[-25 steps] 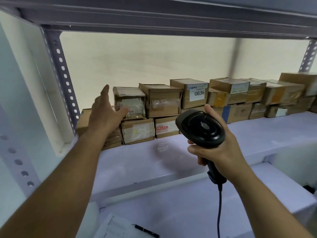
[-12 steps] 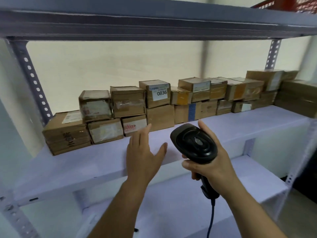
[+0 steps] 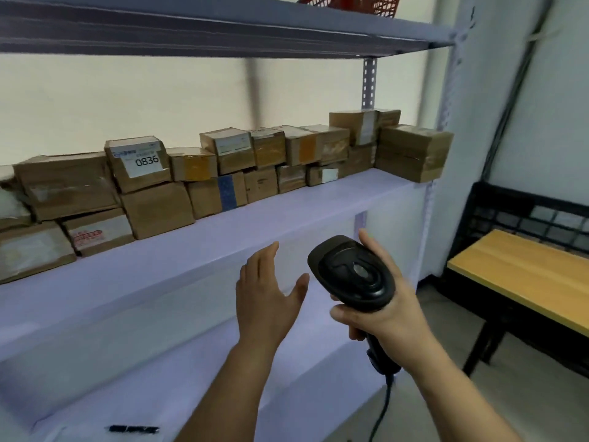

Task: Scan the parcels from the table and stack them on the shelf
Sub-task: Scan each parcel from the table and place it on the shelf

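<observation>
Right hand (image 3: 379, 317) wraps its fingers round the barcode scanner (image 3: 352, 274) ready to scan; left hand (image 3: 266, 295), fingers straight, empty, free for parcels (image 3: 223, 167) beyond them.

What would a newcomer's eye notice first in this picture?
The black barcode scanner, gripped in the right hand, at lower centre. Behind it, brown cardboard parcels stacked in two layers along the back of the lilac shelf, among them the 0836 parcel. The left hand is open and empty beside the scanner.
</observation>
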`<state>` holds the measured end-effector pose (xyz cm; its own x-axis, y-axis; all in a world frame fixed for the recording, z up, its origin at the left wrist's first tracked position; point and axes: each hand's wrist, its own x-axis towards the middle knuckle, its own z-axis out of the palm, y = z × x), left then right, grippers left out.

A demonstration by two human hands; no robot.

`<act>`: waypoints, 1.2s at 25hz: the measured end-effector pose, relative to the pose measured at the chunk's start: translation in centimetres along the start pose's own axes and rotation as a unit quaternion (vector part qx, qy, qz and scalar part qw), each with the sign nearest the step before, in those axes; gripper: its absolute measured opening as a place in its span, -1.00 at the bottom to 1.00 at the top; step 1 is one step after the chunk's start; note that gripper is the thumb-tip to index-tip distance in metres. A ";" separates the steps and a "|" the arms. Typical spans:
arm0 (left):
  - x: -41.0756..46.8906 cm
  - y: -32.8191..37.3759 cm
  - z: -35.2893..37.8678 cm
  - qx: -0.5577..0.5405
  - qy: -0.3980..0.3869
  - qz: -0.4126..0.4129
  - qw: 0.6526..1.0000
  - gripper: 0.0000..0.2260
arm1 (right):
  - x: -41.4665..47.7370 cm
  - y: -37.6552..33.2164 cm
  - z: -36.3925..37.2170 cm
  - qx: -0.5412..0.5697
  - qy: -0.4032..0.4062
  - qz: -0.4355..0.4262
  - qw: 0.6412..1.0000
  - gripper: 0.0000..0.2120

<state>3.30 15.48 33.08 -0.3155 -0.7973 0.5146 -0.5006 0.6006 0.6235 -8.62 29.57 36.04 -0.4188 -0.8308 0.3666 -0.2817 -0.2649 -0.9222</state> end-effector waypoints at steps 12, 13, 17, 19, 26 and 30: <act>-3.7 13.6 15.4 -0.084 -0.115 0.093 0.985 -0.38 | -7.6 1.4 -17.8 -0.041 0.167 0.019 0.985 -0.01; -3.9 15.0 16.7 -0.095 -0.125 0.106 0.982 -0.38 | -8.2 1.4 -19.2 -0.052 0.183 0.021 0.981 -0.01; -4.9 20.9 21.8 -0.132 -0.177 0.160 0.962 -0.37 | -10.3 1.9 -25.1 -0.087 0.257 0.022 0.962 0.00; -5.1 23.4 24.3 -0.148 -0.195 0.179 0.953 -0.36 | -10.9 2.2 -27.7 -0.111 0.282 0.023 0.953 0.02; -3.6 31.3 34.1 -0.176 -0.249 0.228 0.925 -0.34 | -9.6 3.7 -37.0 -0.120 0.343 0.057 0.930 -0.01; -1.7 35.4 39.8 -0.186 -0.260 0.255 0.913 -0.34 | -7.5 5.0 -42.5 -0.140 0.363 0.077 0.918 0.00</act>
<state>-46.00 35.68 30.82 -0.8195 -0.2721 0.5044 0.0949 0.8036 0.5876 -43.59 55.25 33.94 -0.9084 -0.2766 0.3136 -0.3395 0.0499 -0.9393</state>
